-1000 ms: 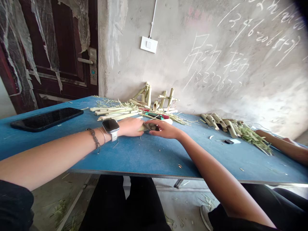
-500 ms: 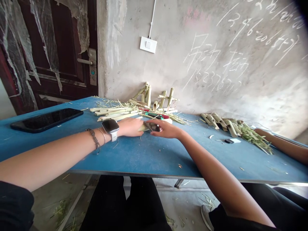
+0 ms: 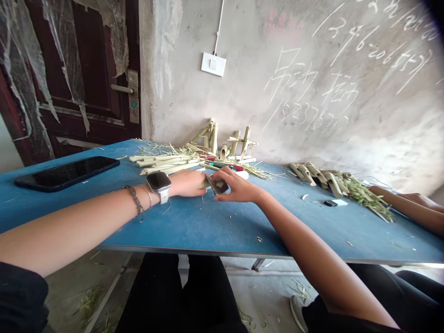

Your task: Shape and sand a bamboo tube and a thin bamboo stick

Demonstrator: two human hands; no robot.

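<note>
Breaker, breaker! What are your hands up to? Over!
Left hand: grip closed on pale green plant stalk. Right hand: holding dark, flat, thin piece by the stalk's end. Possible clutter: long, pale cut stalks just beyond left hand.

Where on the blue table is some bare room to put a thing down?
Mostly bare: the blue table between left hand, right hand and near edge, with small chips; also between phone and left forearm. Crowded: along the wall, with pale stalks and green scraps.
</note>
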